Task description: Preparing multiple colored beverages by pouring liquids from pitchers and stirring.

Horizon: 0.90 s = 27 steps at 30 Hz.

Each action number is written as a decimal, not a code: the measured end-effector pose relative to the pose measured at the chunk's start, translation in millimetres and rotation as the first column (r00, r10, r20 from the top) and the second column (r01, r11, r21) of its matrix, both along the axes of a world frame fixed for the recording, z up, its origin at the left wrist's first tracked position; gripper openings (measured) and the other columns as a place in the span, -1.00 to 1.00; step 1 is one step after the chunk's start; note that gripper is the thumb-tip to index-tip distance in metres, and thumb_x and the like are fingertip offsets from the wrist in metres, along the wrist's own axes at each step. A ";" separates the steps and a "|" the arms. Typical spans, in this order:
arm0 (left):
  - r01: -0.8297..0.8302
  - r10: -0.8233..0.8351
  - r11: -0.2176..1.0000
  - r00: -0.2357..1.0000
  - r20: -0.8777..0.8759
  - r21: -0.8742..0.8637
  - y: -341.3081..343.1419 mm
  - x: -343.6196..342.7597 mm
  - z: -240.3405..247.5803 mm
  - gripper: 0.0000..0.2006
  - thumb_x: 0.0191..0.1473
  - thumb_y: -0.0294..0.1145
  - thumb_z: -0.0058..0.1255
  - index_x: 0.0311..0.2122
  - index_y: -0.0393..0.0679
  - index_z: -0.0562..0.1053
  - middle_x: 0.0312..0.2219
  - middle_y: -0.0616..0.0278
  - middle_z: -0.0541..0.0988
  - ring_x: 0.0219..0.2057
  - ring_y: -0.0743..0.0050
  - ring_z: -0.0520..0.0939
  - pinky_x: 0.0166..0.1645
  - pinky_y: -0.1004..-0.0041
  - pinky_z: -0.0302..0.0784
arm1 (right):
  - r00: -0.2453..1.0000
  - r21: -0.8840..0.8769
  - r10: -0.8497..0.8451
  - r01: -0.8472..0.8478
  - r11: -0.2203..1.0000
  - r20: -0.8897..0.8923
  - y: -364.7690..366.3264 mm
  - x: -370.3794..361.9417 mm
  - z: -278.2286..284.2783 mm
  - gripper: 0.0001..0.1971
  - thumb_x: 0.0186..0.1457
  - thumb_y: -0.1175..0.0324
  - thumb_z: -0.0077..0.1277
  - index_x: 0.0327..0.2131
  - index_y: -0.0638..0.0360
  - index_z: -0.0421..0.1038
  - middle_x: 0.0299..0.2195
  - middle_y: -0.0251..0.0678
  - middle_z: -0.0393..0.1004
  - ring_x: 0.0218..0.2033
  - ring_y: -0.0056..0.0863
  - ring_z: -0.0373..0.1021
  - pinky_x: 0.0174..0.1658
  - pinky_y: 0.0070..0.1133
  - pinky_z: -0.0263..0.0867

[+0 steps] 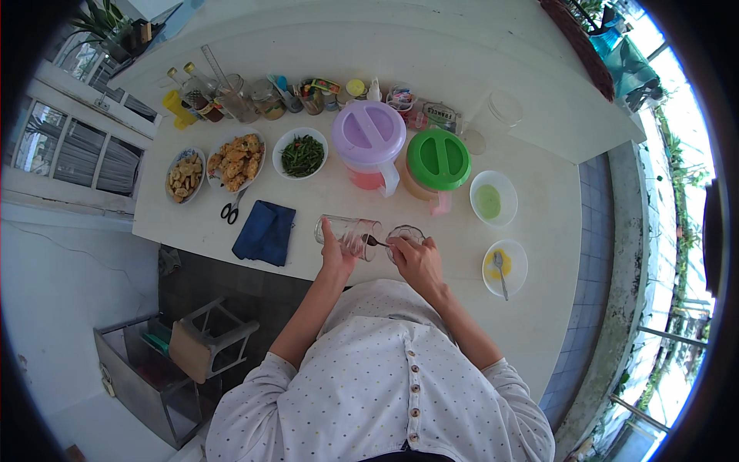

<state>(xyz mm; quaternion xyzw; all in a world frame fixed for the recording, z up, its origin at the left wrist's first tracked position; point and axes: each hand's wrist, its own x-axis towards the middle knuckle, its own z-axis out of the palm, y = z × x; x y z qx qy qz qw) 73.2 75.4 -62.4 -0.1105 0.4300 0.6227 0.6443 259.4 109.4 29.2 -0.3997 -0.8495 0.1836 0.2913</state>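
Observation:
My left hand is closed round a clear drinking glass, which lies tipped on its side above the table's near edge, its mouth toward the right. In my right hand I pinch a small metal spoon; its dark head is at the mouth of the glass. Whether the spoon touches the inside wall I cannot tell. A small clear glass bowl stands just beyond my right hand, which partly covers it.
A lilac-lidded pitcher and a green-lidded pitcher stand beyond my hands. Bowls with green liquid and yellow liquid are at right. Left are a folded blue cloth, scissors and food dishes. Jars line the back.

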 end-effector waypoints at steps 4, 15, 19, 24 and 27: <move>0.010 -0.008 0.999 0.998 0.058 -0.044 8.9 17.0 43.0 -0.24 -0.16 0.40 -0.35 -0.04 -0.08 0.17 -0.18 0.15 0.32 -0.23 0.31 0.37 -0.28 0.31 0.29 | 0.997 0.040 -0.067 0.066 0.997 0.028 6.9 2.1 3.1 -0.91 -0.13 0.43 -0.04 -0.46 0.01 0.37 -0.71 -0.46 0.36 -0.70 -0.50 0.29 -0.52 -0.52 0.06; -0.027 0.119 0.951 0.951 0.284 -0.307 6.4 8.0 27.9 -0.17 -0.22 0.41 -0.24 -0.04 -0.17 0.12 -0.29 0.14 0.22 -0.24 0.21 0.33 -0.15 0.15 0.24 | 1.000 0.120 -0.027 0.027 0.992 -0.001 19.3 8.6 6.1 -0.91 -0.15 0.42 -0.02 -0.46 0.05 0.39 -0.66 -0.47 0.34 -0.66 -0.52 0.29 -0.50 -0.56 0.05; -0.105 0.267 0.922 0.870 0.415 -0.373 3.7 3.5 29.6 -0.21 -0.18 0.35 -0.26 -0.03 -0.18 0.11 -0.30 0.14 0.23 -0.23 0.20 0.34 -0.13 0.18 0.26 | 0.988 0.076 -0.091 0.101 0.992 -0.125 23.2 19.1 17.0 -0.92 -0.13 0.40 0.00 -0.45 0.06 0.42 -0.65 -0.45 0.30 -0.64 -0.51 0.27 -0.48 -0.56 0.06; -0.166 0.297 0.937 0.843 0.448 -0.307 0.0 3.9 32.9 -0.35 -0.13 0.22 -0.29 -0.07 -0.14 0.20 -0.26 0.12 0.32 -0.27 0.25 0.41 -0.14 0.24 0.33 | 0.969 -0.224 -0.248 0.238 0.945 -0.018 19.7 49.6 -1.4 -0.92 -0.09 0.38 -0.01 -0.44 0.05 0.43 -0.66 -0.43 0.34 -0.64 -0.47 0.30 -0.45 -0.56 0.10; -0.193 0.271 0.953 0.888 0.371 -0.234 -1.5 5.1 29.8 -0.45 -0.11 0.12 -0.27 -0.14 -0.12 0.30 -0.26 0.11 0.40 -0.26 0.27 0.46 -0.17 0.26 0.38 | 0.956 -0.346 -0.291 0.284 0.895 0.031 8.7 65.5 -31.9 -0.92 -0.06 0.37 -0.05 -0.43 0.05 0.42 -0.66 -0.36 0.41 -0.63 -0.42 0.36 -0.45 -0.54 0.17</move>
